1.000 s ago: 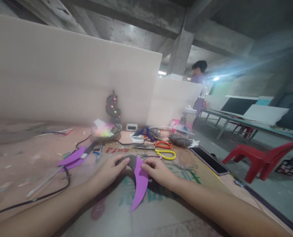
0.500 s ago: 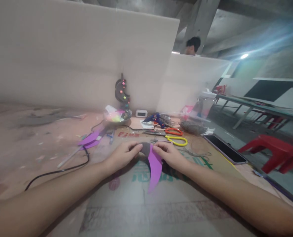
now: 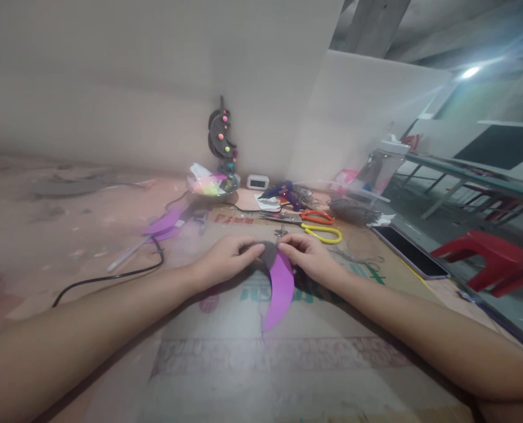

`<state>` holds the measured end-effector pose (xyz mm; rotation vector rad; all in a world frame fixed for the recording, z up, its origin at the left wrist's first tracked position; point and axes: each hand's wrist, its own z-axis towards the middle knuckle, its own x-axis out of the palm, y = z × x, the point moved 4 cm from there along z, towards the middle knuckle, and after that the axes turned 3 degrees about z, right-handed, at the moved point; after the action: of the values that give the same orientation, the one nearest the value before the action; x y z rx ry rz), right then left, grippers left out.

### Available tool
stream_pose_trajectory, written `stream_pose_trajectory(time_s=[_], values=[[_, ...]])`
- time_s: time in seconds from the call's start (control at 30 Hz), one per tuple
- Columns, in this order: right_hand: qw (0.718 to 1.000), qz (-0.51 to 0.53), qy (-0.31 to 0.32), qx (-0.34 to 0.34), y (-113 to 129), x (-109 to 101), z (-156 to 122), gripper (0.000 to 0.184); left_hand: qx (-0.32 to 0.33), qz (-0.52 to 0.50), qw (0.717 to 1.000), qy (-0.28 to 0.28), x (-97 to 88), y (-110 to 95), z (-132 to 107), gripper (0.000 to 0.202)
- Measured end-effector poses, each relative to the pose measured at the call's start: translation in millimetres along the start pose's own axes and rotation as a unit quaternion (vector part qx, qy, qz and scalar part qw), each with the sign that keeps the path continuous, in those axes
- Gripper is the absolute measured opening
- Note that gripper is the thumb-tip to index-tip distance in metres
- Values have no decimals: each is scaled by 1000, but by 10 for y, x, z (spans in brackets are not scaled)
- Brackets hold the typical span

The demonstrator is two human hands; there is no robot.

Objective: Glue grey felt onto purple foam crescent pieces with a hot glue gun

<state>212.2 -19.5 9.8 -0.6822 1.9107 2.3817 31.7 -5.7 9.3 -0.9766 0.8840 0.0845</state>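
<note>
The camera sits on my head, facing forward and down over the brown cardboard-covered bench (image 3: pixel 287 376), near enough that my left hand (image 3: pixel 223 262) and right hand (image 3: pixel 314 262) lie mid-frame, white partition wall (image 3: pixel 111 88) at twelve o'clock.

purple foam crescent (image 3: pixel 281 288) — flat, tabletop

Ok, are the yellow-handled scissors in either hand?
No, the yellow-handled scissors lie untouched on the cardboard sheet, beyond the right hand.
</note>
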Motion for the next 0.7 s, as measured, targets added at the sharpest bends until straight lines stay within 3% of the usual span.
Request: stream_pose_trajectory(time_s=[0.27,0.53,0.7], values=[[1000,-13,4,1,8,-1,9,28,5,8,1000,-2,-6,-11,4,37],[999,-2,-29,16,38,-32,-8,50,-33,-84,996,-19,-26,-14,2,35],[999,-49,-23,-8,96,-49,-17,30,-34,-99,993,-63,-74,1,-5,33]])
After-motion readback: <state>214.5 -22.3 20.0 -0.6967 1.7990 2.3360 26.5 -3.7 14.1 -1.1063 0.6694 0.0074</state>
